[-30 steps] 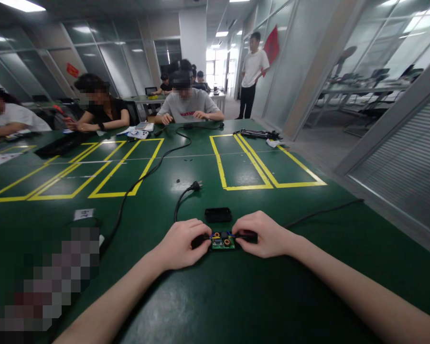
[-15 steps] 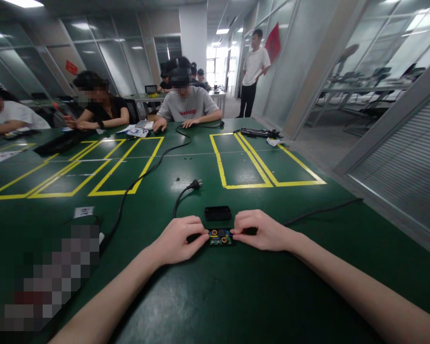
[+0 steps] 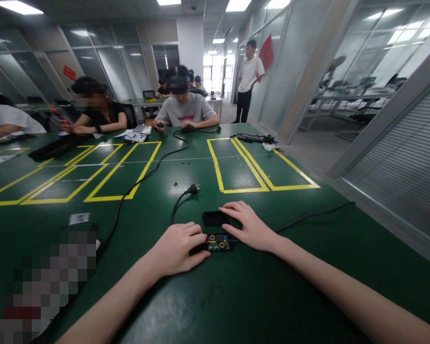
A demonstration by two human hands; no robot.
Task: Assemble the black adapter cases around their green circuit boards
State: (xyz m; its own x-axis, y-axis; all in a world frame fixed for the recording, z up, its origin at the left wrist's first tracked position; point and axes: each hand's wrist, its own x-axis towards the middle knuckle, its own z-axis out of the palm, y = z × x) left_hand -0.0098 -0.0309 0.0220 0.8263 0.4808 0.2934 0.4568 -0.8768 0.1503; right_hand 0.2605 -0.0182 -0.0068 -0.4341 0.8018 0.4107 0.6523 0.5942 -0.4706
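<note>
The right hand (image 3: 251, 227) has left the board (image 3: 218, 242) for the shell (image 3: 211, 219) just beyond it on the surface (image 3: 186, 306), fingers spread, contact unclear, so only the left hand (image 3: 181, 246), half-curled at the board's left end, grip uncertain, tends it.

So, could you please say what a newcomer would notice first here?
Probably the small circuit board at front centre, with the left hand at its left end. Just beyond it, the right hand is at a black shell. Farther up the green table, yellow tape rectangles stand out.
</note>
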